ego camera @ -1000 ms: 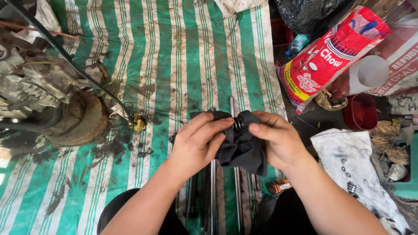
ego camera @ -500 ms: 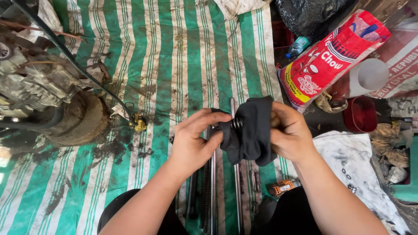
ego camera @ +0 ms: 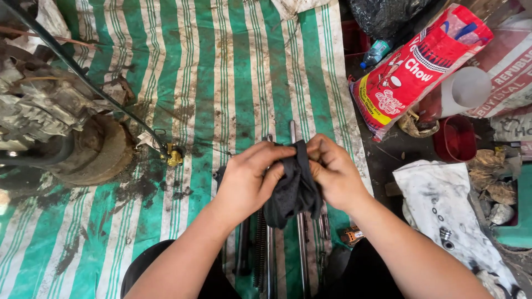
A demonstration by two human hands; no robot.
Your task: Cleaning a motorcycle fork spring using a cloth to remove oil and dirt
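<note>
We hold a dark rag (ego camera: 292, 191) bunched between both hands over the green-and-white striped tarp (ego camera: 233, 72). Our left hand (ego camera: 249, 180) is closed on the rag's left side, thumb and fingers pinching the cloth; our right hand (ego camera: 335, 171) is closed on its right side, fingers curled over the top fold.

The rag looks soft and light, limp enough to sag below our hands, so it will drape and fold rather than keep a shape. It seems oily, so we judge a full pinch on a gathered fold safer than a fingertip hold.

Just under the rag lie thin metal rods (ego camera: 302, 249) and a coil spring (ego camera: 259, 249). Well left of the rag sits a grimy engine part (ego camera: 61, 133).
</note>
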